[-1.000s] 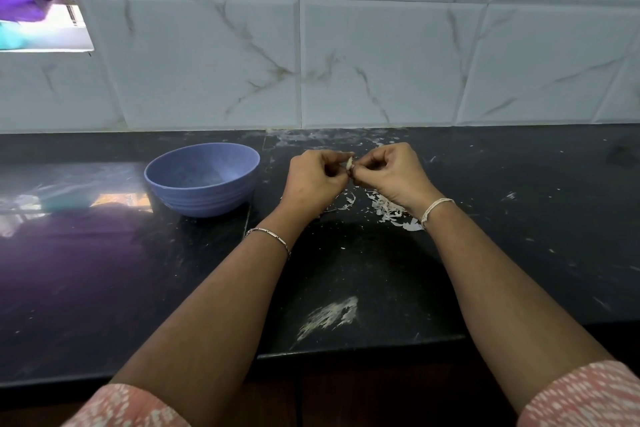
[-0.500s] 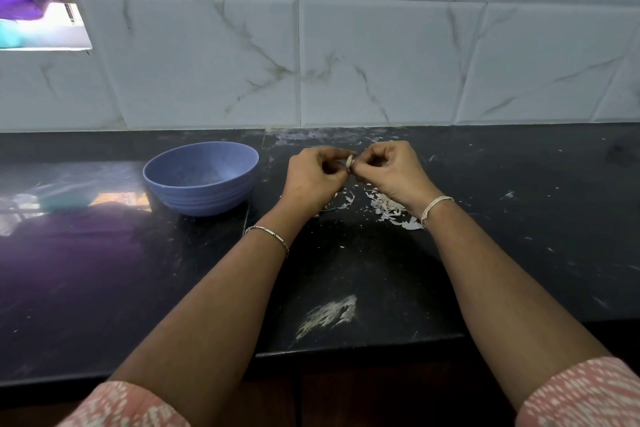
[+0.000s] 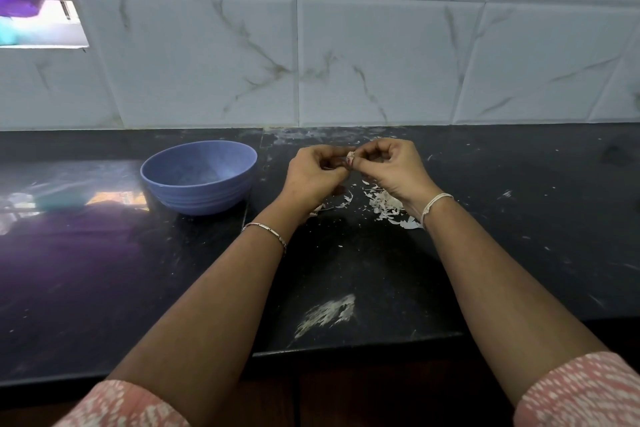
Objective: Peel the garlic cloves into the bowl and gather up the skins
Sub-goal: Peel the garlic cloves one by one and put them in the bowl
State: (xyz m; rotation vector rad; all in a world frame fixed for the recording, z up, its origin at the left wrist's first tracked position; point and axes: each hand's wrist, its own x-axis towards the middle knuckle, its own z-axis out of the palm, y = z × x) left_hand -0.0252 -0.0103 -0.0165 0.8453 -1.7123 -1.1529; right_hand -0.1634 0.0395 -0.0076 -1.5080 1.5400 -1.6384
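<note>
My left hand (image 3: 313,173) and my right hand (image 3: 391,166) meet above the black counter, and both pinch one small garlic clove (image 3: 350,159) between their fingertips. Pale skin still clings to the clove. A blue bowl (image 3: 199,177) stands to the left of my hands; what lies inside it is not visible from here. Loose white garlic skins (image 3: 384,206) lie scattered on the counter below and just right of my hands.
The dark stone counter (image 3: 519,236) runs to a white marble-tile wall behind. A whitish smear (image 3: 327,314) marks the counter near its front edge. A window opening (image 3: 38,10) sits at the upper left.
My hands stay together on the clove; the fingers have shifted slightly around it. The bowl and skins lie as before.
</note>
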